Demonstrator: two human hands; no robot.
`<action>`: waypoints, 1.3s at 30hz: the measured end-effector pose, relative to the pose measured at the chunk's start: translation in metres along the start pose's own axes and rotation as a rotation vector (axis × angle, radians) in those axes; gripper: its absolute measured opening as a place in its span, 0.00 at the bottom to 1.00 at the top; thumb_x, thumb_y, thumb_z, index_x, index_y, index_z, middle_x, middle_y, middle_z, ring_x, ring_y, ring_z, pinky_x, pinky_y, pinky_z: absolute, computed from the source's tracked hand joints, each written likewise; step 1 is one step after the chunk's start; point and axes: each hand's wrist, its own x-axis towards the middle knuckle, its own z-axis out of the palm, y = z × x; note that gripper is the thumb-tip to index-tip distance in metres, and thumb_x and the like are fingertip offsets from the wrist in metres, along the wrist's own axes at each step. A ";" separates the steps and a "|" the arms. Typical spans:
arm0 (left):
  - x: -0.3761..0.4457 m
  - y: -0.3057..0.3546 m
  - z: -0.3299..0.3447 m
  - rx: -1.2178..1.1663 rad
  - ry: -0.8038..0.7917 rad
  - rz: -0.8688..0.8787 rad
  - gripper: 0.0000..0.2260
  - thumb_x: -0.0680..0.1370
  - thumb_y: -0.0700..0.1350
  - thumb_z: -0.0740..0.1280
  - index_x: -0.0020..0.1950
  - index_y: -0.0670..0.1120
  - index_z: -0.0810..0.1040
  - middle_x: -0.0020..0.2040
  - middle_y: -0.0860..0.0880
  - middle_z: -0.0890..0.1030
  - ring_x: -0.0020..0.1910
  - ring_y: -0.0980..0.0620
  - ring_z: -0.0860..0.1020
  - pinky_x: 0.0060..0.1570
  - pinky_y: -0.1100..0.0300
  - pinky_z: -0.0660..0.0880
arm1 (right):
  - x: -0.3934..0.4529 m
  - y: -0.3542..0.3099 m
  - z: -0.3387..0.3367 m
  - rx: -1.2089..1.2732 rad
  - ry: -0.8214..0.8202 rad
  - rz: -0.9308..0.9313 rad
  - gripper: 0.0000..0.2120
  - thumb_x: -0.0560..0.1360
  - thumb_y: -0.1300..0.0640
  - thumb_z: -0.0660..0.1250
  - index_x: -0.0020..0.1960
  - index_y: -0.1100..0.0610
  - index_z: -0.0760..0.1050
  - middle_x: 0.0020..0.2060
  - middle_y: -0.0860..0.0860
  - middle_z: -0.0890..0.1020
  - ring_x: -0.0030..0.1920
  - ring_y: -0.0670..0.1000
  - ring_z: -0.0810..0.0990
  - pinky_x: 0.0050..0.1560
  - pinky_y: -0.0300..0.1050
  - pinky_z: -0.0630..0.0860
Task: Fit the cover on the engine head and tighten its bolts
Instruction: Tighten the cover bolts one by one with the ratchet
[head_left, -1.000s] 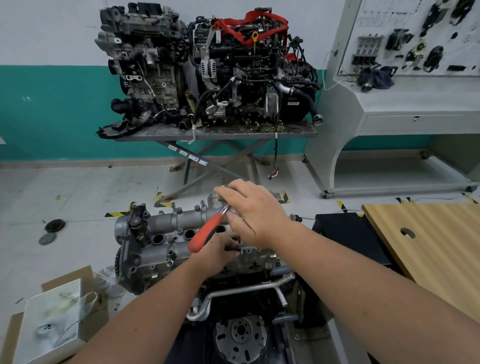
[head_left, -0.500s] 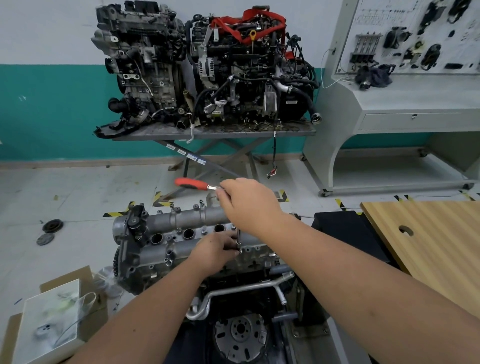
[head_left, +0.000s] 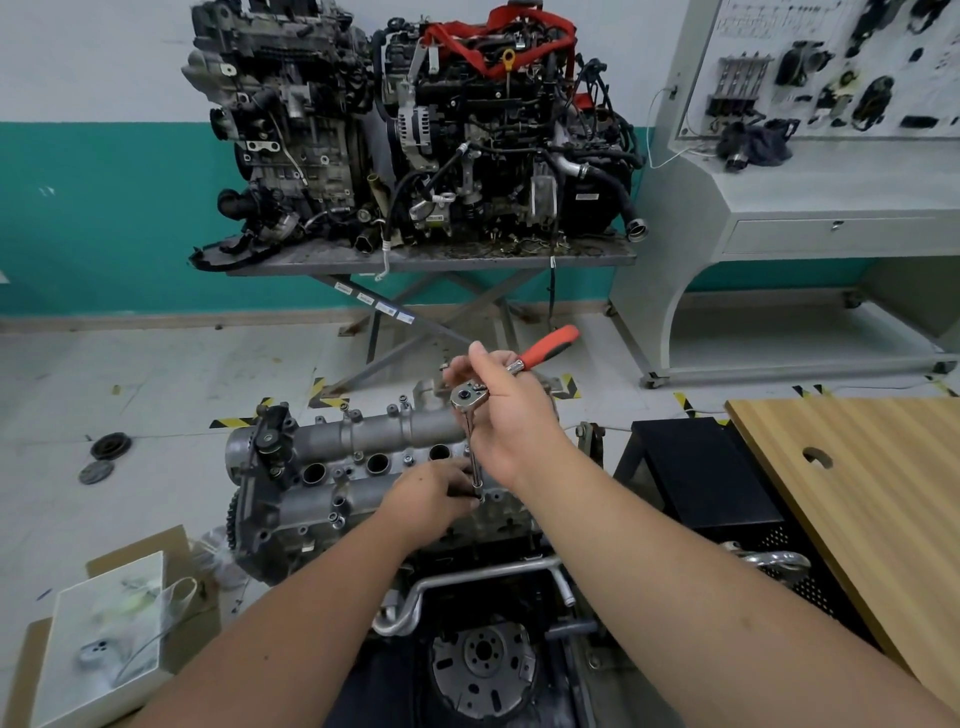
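Hands meet over the silver cam cover (head_left: 358, 467), which sits on the engine head low in the middle of the view, its long axis running left to right with the spark-plug wells facing up. The right hand (head_left: 511, 415) comes in from the lower right, forearm raised, wrist bent — its fingers (head_left: 480, 358) curl round the ratchet wrench (head_left: 519, 366) near the round drive head. The orange handle (head_left: 553, 345) points up and to the right, away from the person. From the drive head a thin extension bar (head_left: 472, 457) drops nearly upright, leaning slightly, onto a bolt at the cover's near right edge. The left hand (head_left: 431, 496) reaches in from the lower left and rests low on the cover, fingers curled round the foot of the bar; the bolt itself is hidden.

Behind, two engines (head_left: 415, 130) stand on a scissor-leg counter (head_left: 431, 257). Small labels on its crossed leg are too blurred to read. A wooden counter (head_left: 857, 493) lies to the right.
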 end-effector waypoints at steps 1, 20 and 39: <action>-0.001 0.000 0.000 -0.016 -0.006 0.006 0.05 0.75 0.42 0.74 0.39 0.46 0.82 0.49 0.62 0.81 0.45 0.51 0.78 0.50 0.53 0.76 | -0.001 0.000 0.001 -0.002 0.008 -0.010 0.11 0.80 0.59 0.66 0.42 0.54 0.67 0.39 0.54 0.81 0.45 0.55 0.79 0.56 0.54 0.74; -0.001 -0.002 0.002 -0.028 0.001 0.040 0.09 0.75 0.41 0.73 0.36 0.50 0.81 0.44 0.73 0.76 0.41 0.60 0.75 0.48 0.56 0.74 | -0.005 -0.035 0.053 -2.247 -0.501 -0.265 0.04 0.79 0.59 0.62 0.52 0.53 0.74 0.39 0.50 0.76 0.37 0.52 0.76 0.33 0.46 0.66; -0.002 -0.001 0.001 -0.036 -0.017 0.007 0.08 0.76 0.43 0.72 0.38 0.46 0.81 0.40 0.70 0.75 0.34 0.66 0.73 0.37 0.59 0.65 | 0.003 -0.022 0.043 -1.554 -0.135 -0.117 0.10 0.81 0.53 0.62 0.52 0.60 0.75 0.41 0.56 0.83 0.41 0.58 0.82 0.43 0.53 0.79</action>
